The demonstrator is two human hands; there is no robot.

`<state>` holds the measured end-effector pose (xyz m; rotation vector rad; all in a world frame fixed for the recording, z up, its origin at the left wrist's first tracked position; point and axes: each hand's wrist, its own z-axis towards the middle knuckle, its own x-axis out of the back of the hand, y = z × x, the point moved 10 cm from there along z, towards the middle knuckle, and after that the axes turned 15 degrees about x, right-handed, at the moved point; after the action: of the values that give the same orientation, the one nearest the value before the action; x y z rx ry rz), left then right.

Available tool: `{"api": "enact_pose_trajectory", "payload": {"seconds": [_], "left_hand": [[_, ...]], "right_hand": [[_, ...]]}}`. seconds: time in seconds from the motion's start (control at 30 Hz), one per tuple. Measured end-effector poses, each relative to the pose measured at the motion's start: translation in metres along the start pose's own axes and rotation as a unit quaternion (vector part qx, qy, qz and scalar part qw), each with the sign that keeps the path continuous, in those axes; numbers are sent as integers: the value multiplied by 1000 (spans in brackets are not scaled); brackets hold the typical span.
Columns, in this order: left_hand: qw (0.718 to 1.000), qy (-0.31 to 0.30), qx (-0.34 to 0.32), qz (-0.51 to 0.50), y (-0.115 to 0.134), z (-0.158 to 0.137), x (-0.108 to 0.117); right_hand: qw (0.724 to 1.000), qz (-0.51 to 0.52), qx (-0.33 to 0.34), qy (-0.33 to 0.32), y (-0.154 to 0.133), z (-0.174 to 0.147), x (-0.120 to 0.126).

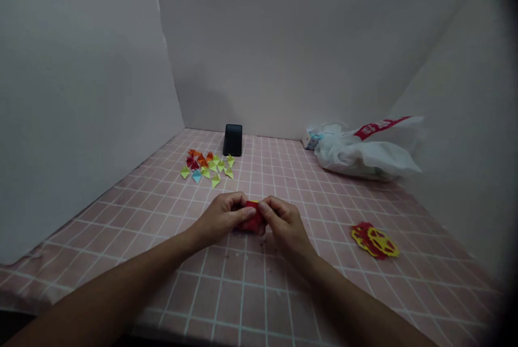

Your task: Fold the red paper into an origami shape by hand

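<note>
Between my hands is a small piece of folded red paper (254,221) with a thin yellow edge along its top. My left hand (225,212) pinches its left side, thumb across the front. On the right side, my right hand (282,221) grips it near the top corner between thumb and fingers. The paper is held just over the table, partly covered by my fingers. Beyond my left hand lie several small folded paper pieces: yellow ones (216,180), orange ones (202,160), dark red ones (191,163) and a light blue one (196,176).
A pink checked cloth (259,293) covers the table. Red and yellow cut-out paper shapes (375,240) lie at the right. A dark phone-like slab (233,140) leans at the back. A white plastic bag (364,155) and a small box (311,140) sit back right. Pale walls surround the table.
</note>
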<state>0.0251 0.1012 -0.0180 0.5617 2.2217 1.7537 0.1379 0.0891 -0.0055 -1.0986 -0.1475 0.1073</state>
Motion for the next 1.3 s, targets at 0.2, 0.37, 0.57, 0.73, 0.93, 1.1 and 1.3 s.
{"api": "enact_pose_trajectory", "payload": {"seconds": [0.2,0.37,0.57,0.73,0.93,1.1,1.3], "left_hand": [[999,7,11,-32,0,0,1],[993,53,22,-106,-4,0,14],[998,40,12,-56,3,-2,9],[997,69,-13,-25,10,-5,12],[993,111,-50,-8,13,-6,19],[989,126,-77,19,19,-11,18],[997,60,-30,-31,9,-7,6]], "right_hand": [[998,-56,0,-32,4,3,0],[999,22,-17,-35,7,3,-8],[996,-17,-40,-75,7,1,-11],[997,-9,-31,-63,7,3,-8],[999,27,-27,-7,14,5,-1],[996,61,-59,-35,21,-2,-13],[998,-52,42,-3,-2,3,0]]}}
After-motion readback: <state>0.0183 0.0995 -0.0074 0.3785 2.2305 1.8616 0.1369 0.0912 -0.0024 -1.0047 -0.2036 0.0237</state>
